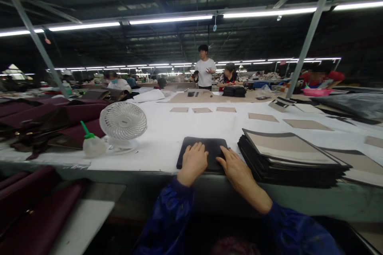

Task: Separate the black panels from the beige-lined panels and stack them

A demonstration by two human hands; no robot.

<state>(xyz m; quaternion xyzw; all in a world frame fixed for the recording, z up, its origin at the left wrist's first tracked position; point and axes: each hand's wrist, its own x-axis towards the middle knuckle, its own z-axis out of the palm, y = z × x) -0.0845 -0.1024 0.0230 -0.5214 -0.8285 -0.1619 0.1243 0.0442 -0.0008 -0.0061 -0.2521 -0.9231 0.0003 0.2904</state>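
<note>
A black rectangular panel (214, 147), perhaps several in a low pile, lies flat at the front edge of the white-covered table. My left hand (195, 161) rests on its left half, palm down with the fingers stretched out. At the panel's right edge is my right hand (236, 167), thumb and fingers apart and touching that side. Right beside it stands a tall stack of black-edged panels (287, 151) with beige and cream faces. My palms hide part of the black panel's surface.
Left of the panel stand a white fan (123, 121) and a bottle with a green spout (93, 145). Maroon pieces (80, 115) are heaped at the far left. Beige cards (262, 117) lie across the table. Co-workers, one a standing person (205, 69), are beyond it.
</note>
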